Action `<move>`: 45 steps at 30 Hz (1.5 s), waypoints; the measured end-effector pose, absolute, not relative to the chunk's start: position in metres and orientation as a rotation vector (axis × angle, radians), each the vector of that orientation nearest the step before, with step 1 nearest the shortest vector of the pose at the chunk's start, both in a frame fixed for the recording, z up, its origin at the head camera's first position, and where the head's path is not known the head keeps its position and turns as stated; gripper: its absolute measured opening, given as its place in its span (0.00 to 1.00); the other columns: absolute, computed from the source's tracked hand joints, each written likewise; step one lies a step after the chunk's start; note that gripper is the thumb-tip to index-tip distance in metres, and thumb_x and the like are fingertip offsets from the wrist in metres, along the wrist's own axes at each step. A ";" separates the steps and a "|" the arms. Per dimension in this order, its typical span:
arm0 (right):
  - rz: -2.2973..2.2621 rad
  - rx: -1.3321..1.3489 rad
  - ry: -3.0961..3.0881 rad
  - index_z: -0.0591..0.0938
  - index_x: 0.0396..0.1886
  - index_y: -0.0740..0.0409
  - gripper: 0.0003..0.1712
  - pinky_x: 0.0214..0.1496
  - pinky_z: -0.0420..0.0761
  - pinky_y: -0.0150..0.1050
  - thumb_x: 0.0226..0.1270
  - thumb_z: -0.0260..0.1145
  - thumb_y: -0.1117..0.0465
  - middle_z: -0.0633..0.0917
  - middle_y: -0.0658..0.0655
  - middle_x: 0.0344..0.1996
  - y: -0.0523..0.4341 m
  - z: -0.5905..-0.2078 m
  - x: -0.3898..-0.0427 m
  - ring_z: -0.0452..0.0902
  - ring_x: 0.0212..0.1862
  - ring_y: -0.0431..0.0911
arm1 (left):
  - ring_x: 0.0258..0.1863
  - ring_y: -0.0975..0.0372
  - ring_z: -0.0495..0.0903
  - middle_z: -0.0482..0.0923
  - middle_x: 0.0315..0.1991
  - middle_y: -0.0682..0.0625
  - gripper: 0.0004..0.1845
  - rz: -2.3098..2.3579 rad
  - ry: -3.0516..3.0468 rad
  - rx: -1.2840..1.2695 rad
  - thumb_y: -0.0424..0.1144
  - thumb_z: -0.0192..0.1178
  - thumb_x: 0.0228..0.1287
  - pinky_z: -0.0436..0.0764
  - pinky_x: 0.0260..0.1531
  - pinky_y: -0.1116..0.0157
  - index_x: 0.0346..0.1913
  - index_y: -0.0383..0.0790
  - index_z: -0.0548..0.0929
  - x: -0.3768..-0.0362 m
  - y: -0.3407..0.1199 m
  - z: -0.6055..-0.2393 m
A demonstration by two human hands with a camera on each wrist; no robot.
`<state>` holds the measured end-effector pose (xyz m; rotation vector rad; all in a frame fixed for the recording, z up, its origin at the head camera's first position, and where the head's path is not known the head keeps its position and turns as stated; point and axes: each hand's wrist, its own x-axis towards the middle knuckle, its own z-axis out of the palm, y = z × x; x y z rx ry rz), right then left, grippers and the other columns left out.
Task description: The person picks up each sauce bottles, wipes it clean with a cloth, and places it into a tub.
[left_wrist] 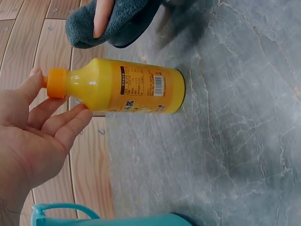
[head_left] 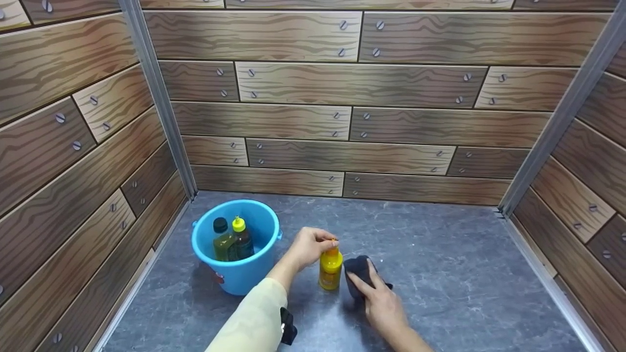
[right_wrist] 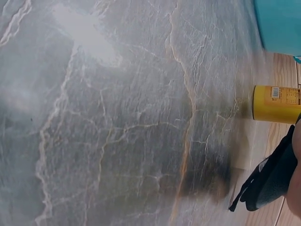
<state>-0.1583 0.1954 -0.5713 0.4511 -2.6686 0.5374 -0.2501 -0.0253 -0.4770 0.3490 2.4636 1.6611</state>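
1. The left hand [head_left: 307, 247] has its thumb and fingertips gathered round the orange cap [left_wrist: 57, 83] of the yellow bottle [head_left: 330, 268]. The other fingers lie loosely along the bottle's neck, only partly curled. It is a light top pinch, which would seem to steady the bottle upright.
2. The bottle stands on its base on the grey marbled floor [head_left: 440, 274], its label facing outward. It is just left of the dark cloth [head_left: 359, 274] and right of the blue bucket [head_left: 237, 278], apart from both.
3. The right hand [head_left: 381, 303] lies flat on the cloth with straight fingers, pressing it to the floor rather than gripping it. The left wrist view shows one fingertip resting on the folded cloth. That flat hold probably keeps the cloth bunched and ready beside the bottle.
4. The bucket stands near the left wall. It holds two more bottles leaning together, one with a black cap [head_left: 220, 225] and one with a yellow cap [head_left: 238, 224].
5. Wood-patterned panels [head_left: 342, 122] wall in the floor on three sides.
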 end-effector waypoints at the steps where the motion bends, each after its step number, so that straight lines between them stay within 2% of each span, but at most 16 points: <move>1: 0.537 0.471 -2.661 0.84 0.69 0.32 0.38 0.36 0.86 0.56 0.66 0.70 0.73 0.71 0.66 0.76 0.195 -0.571 -0.158 0.87 0.44 0.64 | 0.43 0.58 0.86 0.89 0.44 0.51 0.07 1.658 2.458 0.354 0.36 0.66 0.76 0.87 0.50 0.55 0.48 0.41 0.93 -0.251 -0.026 -0.477; 4: 0.541 0.526 -2.648 0.84 0.68 0.31 0.37 0.39 0.87 0.57 0.67 0.70 0.72 0.71 0.66 0.76 0.194 -0.569 -0.158 0.87 0.46 0.64 | 0.44 0.57 0.86 0.89 0.43 0.51 0.08 1.643 2.443 0.367 0.36 0.66 0.77 0.87 0.52 0.53 0.49 0.41 0.93 -0.254 -0.028 -0.478; 8: 0.567 0.603 -2.619 0.84 0.68 0.30 0.38 0.44 0.87 0.59 0.66 0.71 0.73 0.71 0.65 0.77 0.192 -0.566 -0.159 0.84 0.55 0.67 | 0.43 0.57 0.86 0.89 0.43 0.51 0.08 1.621 2.441 0.396 0.36 0.66 0.77 0.87 0.52 0.54 0.48 0.43 0.93 -0.257 -0.030 -0.477; 15: 0.530 0.734 -2.523 0.83 0.70 0.30 0.43 0.40 0.87 0.56 0.60 0.74 0.74 0.72 0.67 0.76 0.192 -0.562 -0.164 0.82 0.59 0.66 | 0.43 0.59 0.87 0.90 0.43 0.51 0.08 1.596 2.467 0.475 0.35 0.65 0.77 0.87 0.51 0.55 0.49 0.41 0.94 -0.260 -0.030 -0.475; 22: 0.508 0.736 -2.604 0.81 0.71 0.27 0.41 0.43 0.87 0.57 0.67 0.72 0.71 0.69 0.65 0.78 0.188 -0.552 -0.171 0.80 0.62 0.67 | 0.45 0.59 0.88 0.90 0.44 0.51 0.08 1.578 2.477 0.437 0.38 0.66 0.77 0.86 0.53 0.54 0.50 0.42 0.93 -0.259 -0.030 -0.477; 27: 0.482 0.746 -2.626 0.81 0.72 0.28 0.40 0.40 0.87 0.57 0.69 0.71 0.71 0.68 0.64 0.79 0.184 -0.547 -0.175 0.80 0.63 0.68 | 0.48 0.59 0.87 0.89 0.46 0.52 0.09 1.545 2.490 0.416 0.41 0.67 0.76 0.85 0.55 0.54 0.50 0.44 0.94 -0.259 -0.031 -0.480; 36: 0.479 0.798 -2.655 0.81 0.72 0.31 0.39 0.40 0.87 0.58 0.69 0.71 0.72 0.67 0.64 0.80 0.178 -0.543 -0.185 0.76 0.67 0.69 | 0.42 0.61 0.84 0.88 0.47 0.53 0.08 1.510 2.479 0.364 0.43 0.70 0.73 0.84 0.43 0.61 0.49 0.47 0.95 -0.263 -0.035 -0.479; 41: 0.458 0.805 -2.658 0.81 0.72 0.29 0.40 0.37 0.86 0.55 0.68 0.71 0.72 0.66 0.64 0.80 0.177 -0.543 -0.190 0.80 0.61 0.68 | 0.33 0.61 0.80 0.87 0.44 0.54 0.08 1.493 2.473 0.361 0.42 0.69 0.74 0.78 0.32 0.66 0.49 0.46 0.94 -0.264 -0.035 -0.477; 45: 0.468 0.839 -2.583 0.82 0.71 0.32 0.41 0.38 0.87 0.55 0.63 0.73 0.73 0.69 0.66 0.78 0.175 -0.546 -0.194 0.81 0.60 0.68 | 0.32 0.59 0.80 0.88 0.45 0.54 0.08 1.491 2.463 0.378 0.42 0.69 0.75 0.77 0.28 0.67 0.50 0.47 0.94 -0.264 -0.036 -0.476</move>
